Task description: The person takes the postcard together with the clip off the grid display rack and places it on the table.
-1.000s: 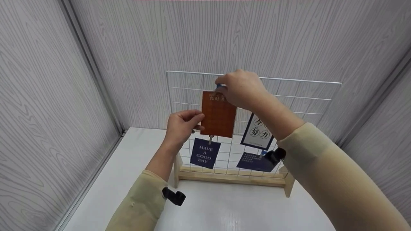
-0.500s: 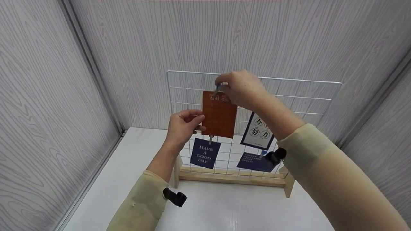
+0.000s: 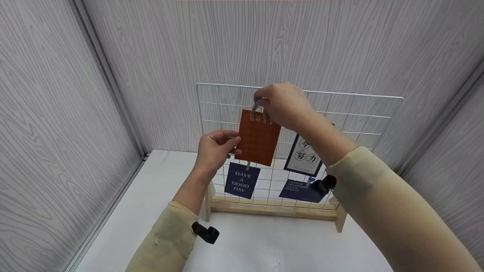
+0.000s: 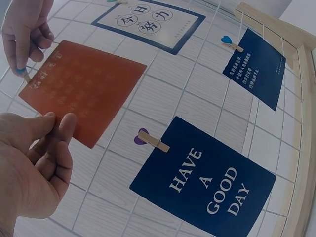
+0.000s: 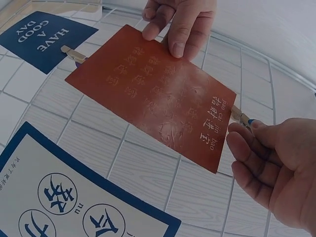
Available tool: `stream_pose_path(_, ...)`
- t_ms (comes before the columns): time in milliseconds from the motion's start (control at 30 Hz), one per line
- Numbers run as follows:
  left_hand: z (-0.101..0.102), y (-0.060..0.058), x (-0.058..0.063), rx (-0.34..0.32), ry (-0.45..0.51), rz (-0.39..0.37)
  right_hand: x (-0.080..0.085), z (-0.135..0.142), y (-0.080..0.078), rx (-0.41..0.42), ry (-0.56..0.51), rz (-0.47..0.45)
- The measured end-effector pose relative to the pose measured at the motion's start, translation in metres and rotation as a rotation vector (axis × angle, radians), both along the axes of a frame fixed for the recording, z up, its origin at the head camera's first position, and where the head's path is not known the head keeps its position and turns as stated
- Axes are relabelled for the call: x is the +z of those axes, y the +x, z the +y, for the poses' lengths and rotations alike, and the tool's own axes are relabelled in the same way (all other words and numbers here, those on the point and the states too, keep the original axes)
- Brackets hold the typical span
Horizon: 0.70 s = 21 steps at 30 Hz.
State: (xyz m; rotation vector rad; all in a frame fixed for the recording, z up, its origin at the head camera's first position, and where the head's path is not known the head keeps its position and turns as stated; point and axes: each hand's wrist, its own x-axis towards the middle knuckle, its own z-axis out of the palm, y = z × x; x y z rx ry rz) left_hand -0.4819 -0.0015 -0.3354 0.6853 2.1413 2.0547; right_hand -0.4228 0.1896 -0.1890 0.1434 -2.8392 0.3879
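An orange-red card (image 3: 259,139) with pale Chinese lettering at its top is in front of the white wire grid (image 3: 355,94). My left hand (image 3: 215,147) pinches the card's left edge between thumb and fingers. At the card's top edge, my right hand (image 3: 289,104) pinches a small wooden clothespin (image 5: 239,117) with a blue end. The clothespin's tip is right at the card's edge. Below the card, a navy "HAVE A GOOD DAY" card (image 4: 207,182) hangs from a clothespin with a purple heart (image 4: 150,139).
A white card with a navy border (image 3: 302,160) hangs to the right, partly behind my right forearm. Beneath it is another navy card (image 4: 256,69) with a blue-heart clothespin (image 4: 231,43). The grid stands in a wooden base (image 3: 272,211) on a white table (image 3: 272,245).
The orange-red card has tilted, its top dropping slightly to the right and its bottom swinging left. More of its lettering shows. Both hands have stayed nearly in place.
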Motion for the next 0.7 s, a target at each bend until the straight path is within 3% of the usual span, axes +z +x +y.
stream_pose_path(367, 0.0022, -0.0002, -0.0023, 0.004, 0.008, 0.006, 0.0010, -0.0016, 0.0001, 0.005, 0.072, 0.081)
stream_pose_path(700, 0.0038, 0.0003, -0.0020, 0.007, 0.010, -0.011, 0.0045, -0.0038, 0.0021, -0.042, 0.035, 0.094)
